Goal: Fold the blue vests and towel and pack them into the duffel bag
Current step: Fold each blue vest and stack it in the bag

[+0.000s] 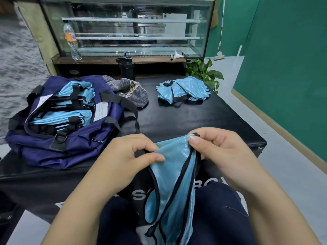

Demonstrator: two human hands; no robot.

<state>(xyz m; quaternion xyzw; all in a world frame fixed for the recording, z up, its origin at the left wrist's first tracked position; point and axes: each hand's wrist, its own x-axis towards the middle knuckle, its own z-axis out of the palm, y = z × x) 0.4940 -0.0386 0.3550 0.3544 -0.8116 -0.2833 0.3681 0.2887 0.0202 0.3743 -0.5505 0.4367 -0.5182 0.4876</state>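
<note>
Blue satin vest (174, 175) with black piping, pinched at its top edge by both hands and hanging down over the near edge of the black worktop (194, 119) toward the lap. Left hand (123, 156) gripping the left side of the fabric between thumb and curled fingers; right hand (221, 151) pinching the upper right corner with thumb on top. Hands close together, joined only by the cloth. Navy duffel bag (70, 149) unzipped on the left of the worktop, packed with folded blue vests (70, 101) and black straps. Grey striped towel (131, 91) crumpled just behind the bag, touching it. Loose pile of blue vests (184, 91) well apart at the far right. Beyond, black bottle (127, 69), clear water bottle (71, 41) beside a glass display case (134, 27), green plant (205, 71).
</note>
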